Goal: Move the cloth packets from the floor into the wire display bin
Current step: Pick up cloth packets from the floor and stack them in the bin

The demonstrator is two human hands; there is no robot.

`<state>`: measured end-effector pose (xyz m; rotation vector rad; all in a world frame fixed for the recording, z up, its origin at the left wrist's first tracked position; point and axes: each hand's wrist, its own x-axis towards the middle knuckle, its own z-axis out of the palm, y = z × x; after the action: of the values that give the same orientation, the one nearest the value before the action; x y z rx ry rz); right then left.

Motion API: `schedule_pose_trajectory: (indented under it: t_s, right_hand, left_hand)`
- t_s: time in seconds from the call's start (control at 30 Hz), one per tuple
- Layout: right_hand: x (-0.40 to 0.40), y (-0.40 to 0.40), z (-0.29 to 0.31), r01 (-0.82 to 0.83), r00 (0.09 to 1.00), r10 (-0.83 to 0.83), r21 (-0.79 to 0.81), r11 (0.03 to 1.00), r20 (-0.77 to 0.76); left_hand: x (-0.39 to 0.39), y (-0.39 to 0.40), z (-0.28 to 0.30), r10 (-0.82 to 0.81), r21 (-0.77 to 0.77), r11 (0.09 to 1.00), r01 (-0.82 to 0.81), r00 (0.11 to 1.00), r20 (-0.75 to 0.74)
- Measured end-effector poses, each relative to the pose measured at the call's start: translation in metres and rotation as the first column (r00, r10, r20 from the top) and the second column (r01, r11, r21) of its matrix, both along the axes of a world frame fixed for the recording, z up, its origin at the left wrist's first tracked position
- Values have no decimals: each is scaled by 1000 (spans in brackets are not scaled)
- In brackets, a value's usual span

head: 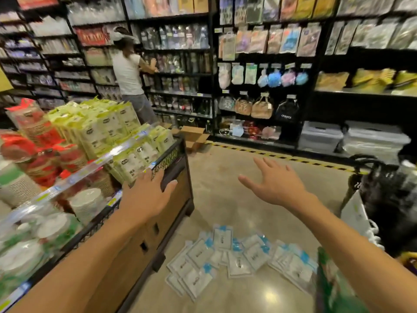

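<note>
Several white cloth packets with blue tops [237, 256] lie scattered on the floor at the foot of the display stand. The black wire display bin [168, 158] sits on top of a wooden stand and holds rows of yellow-green packets [108, 129]. My left hand [146, 195] rests on the bin's front corner rim, fingers spread over the edge. My right hand [277, 181] hovers in the air above the aisle floor, fingers straight and spread, holding nothing. Both hands are well above the floor packets.
A person in a white shirt [128, 73] stands at the black shelving behind the bin. An open cardboard box [194, 136] lies on the floor by the shelves. A trolley with black bags [388, 199] stands at the right. Plates and red goods [45, 168] fill the stand's left side.
</note>
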<state>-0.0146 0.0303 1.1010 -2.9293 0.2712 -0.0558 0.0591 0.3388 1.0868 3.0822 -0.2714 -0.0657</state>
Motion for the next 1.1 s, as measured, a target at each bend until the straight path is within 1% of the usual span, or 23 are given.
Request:
schedule_pose_trajectory:
  t_s: [0.17,0.33,0.47,0.6,0.7,0.87,1.1]
  right_hand:
    - [11,-60,-15,93,995,-92,31,995,-29]
    - [22,-102,-31,189,980,-187,24,982,-61]
    - [37,-135,-41,267,960,-265,8,964,-92]
    - [58,-169,-56,362,928,-363,-24,932,-84]
    - [73,-191,-62,425,900,-426,-38,905,-89]
    - [100,-218,-74,503,858,-506,-55,862,-84]
    - [132,-261,-122,570,815,-569,-23,821,-110]
  left_hand:
    - [31,-63,-9,-70,-18,997,70,997,-15]
    - [66,-122,-19,-157,-46,987,156,987,-20]
    - [107,-169,-34,-238,-76,969,237,971,-7]
    - [155,-212,-53,-320,-94,944,318,947,-16]
    - [192,-240,-63,-383,-75,921,382,924,-6]
    - [247,-282,-86,-432,-37,902,430,901,-37]
    - [304,-331,-138,-508,7,860,510,857,-83]
